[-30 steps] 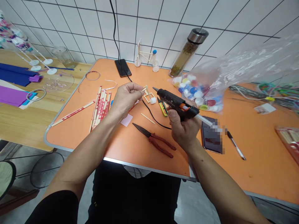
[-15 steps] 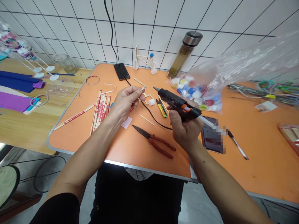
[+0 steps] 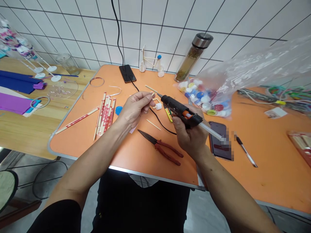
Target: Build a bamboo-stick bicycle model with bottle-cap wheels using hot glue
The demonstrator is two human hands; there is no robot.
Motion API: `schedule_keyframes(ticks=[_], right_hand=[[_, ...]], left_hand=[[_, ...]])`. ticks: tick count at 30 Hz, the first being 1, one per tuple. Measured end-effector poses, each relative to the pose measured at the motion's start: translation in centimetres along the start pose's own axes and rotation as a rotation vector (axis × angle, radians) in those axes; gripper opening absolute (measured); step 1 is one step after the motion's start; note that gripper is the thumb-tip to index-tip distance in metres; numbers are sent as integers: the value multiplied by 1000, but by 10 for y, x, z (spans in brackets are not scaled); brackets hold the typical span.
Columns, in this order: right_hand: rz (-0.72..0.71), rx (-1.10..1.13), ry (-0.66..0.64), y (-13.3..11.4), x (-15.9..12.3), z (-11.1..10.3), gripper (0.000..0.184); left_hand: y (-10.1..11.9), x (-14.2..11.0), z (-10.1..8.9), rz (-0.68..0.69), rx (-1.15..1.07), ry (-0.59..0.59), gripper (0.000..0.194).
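1. Left hand (image 3: 133, 108): thumb and fingertips closed in a firm pinch on a small stick frame (image 3: 153, 97), a wooden piece ending in a white plastic cap (image 3: 158, 106).
2. Stick frame: held in the air above the middle of an orange folding table (image 3: 73, 139), just beside the glue nozzle (image 3: 159, 94). Contact between the two cannot be told from this angle.
3. Right hand (image 3: 188, 136): wrapped fully around the grip of a black hot glue gun (image 3: 179, 111), with a clear glue stick (image 3: 211, 132) running out behind.
4. Below the hands: a black cord (image 3: 161, 121), red-handled pliers (image 3: 161, 149), yellow thread snips (image 3: 168, 115) partly under the gun, and a blue cap (image 3: 118, 110).
5. Left of the hands: a bundle of red-printed chopsticks (image 3: 105, 115).
6. Right of the hands: a smartphone (image 3: 216, 140), a craft knife (image 3: 246, 151).
7. Far side: a clear bag of bottle caps (image 3: 204, 100), a steel-topped bottle (image 3: 193, 58).
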State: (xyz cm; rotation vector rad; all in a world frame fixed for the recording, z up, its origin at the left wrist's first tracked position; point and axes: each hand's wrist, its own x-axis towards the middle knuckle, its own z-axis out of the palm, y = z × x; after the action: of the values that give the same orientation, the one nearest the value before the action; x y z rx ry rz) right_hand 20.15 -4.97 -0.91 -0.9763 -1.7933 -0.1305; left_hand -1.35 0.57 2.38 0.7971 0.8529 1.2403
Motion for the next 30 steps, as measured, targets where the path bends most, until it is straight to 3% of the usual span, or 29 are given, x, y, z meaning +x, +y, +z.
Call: schedule_keyframes(ticks=[15, 24, 30], right_hand=[[-83, -42, -46, -1, -5, 4, 32], [-158, -63, -98, -7, -6, 2, 39], [-128, -68, -44, -9, -4, 0, 36]], left_hand=[[-2, -7, 9, -18, -90, 66, 18], [-8, -5, 4, 51, -46, 115, 12], [-11, -8, 6, 123, 23, 111, 14]])
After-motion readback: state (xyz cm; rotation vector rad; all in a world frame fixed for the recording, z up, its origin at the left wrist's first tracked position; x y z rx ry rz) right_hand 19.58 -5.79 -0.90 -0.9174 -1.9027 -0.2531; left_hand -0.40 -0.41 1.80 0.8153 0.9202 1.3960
